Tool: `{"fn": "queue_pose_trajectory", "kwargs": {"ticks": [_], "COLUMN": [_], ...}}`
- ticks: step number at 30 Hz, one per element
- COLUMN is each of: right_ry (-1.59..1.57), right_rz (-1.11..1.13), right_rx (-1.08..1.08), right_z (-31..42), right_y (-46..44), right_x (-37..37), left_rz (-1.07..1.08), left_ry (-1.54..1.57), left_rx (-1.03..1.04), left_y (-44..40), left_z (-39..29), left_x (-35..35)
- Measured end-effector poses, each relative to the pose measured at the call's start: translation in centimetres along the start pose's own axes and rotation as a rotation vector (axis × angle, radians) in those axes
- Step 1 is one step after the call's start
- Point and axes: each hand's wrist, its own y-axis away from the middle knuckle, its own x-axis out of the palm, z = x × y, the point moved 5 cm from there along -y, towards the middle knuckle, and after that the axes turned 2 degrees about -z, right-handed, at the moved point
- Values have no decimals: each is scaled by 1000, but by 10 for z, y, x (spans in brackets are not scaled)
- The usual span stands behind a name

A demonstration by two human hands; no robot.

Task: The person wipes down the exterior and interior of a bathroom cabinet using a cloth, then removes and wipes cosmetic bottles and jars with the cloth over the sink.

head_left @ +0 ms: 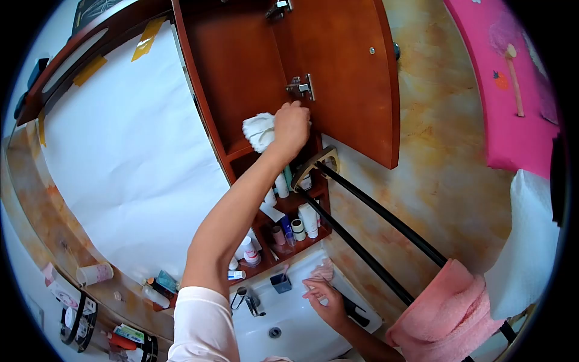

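My left hand (292,128) reaches up into the wooden wall cabinet (226,66), its fingers closed on a crumpled white cloth (258,131). The cloth lies against the lower part of the cabinet, beside the open door (350,78). Lower down, my right hand (327,304) hangs over the right side of the white sink (253,335), fingers loosely bent and apart, with nothing visible in them. Close to it are a black object (354,311) on the sink's edge and a dark square cup (280,283).
Bottles and tubes (307,218) crowd the shelves below the cabinet. A black double rail (374,211) juts from the wall, bearing a pink towel (443,317). A large white sheet (132,163) is taped up at left. The faucet (246,300) stands at the sink's back.
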Motion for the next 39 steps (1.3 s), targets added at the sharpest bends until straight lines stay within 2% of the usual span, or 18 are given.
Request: {"fn": "queue_pose_trajectory", "kwargs": {"ticks": [4, 7, 14, 32, 39], "right_ry": [21, 16, 29, -14, -51], "right_rz": [31, 53, 44, 27, 58], "right_rx": [-3, 2, -14, -1, 19], "right_z": [-3, -6, -5, -9, -2], "right_y": [6, 8, 1, -6, -8], "right_x": [-2, -2, -5, -1, 6], "left_rz": [-20, 69, 277, 245, 288], "left_ry": [109, 42, -346, -351, -324], "left_rx": [254, 299, 492, 524, 460], "left_y": [12, 25, 31, 34, 24], "left_z": [0, 4, 6, 11, 1], "left_x": [-15, -36, -42, -44, -35]}}
